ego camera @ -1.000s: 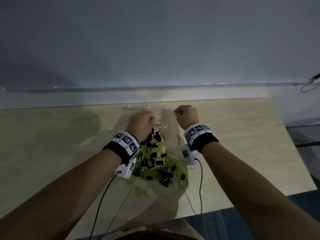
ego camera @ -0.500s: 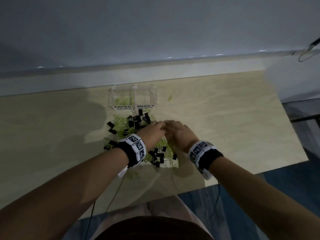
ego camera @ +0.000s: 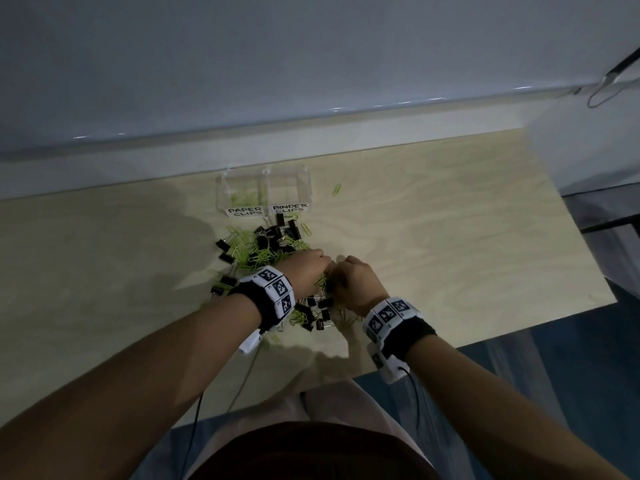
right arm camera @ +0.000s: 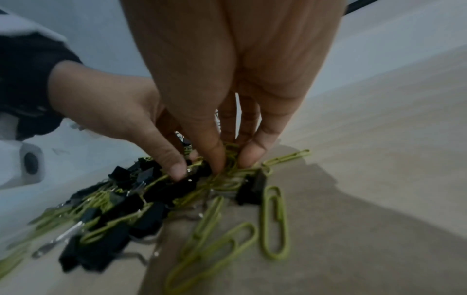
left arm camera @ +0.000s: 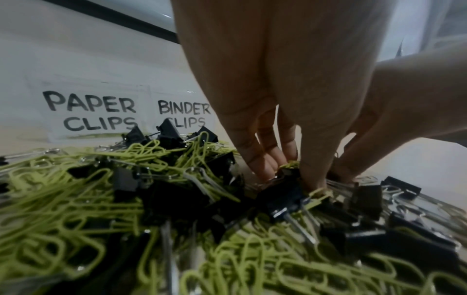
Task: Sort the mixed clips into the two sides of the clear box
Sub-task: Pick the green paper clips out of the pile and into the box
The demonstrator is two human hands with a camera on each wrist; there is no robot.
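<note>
Light wood table [ego camera: 450, 237] carried everything. Mixed pile of green paper clips [ego camera: 258, 256] + black binder clips [ego camera: 277, 233] lay on it under and beyond both hands, spreading twd left hand's side. Clear box [ego camera: 265, 194] sat just past pile, labels PAPER CLIPS / BINDER CLIPS. One stray paper clip [ego camera: 336, 189] beyond right hand, beside box.

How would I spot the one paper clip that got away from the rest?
Find the clear plastic two-sided box at the far edge of the pale wooden table. Just right of it lies a single green paper clip, apart from the mixed clip pile.
</note>
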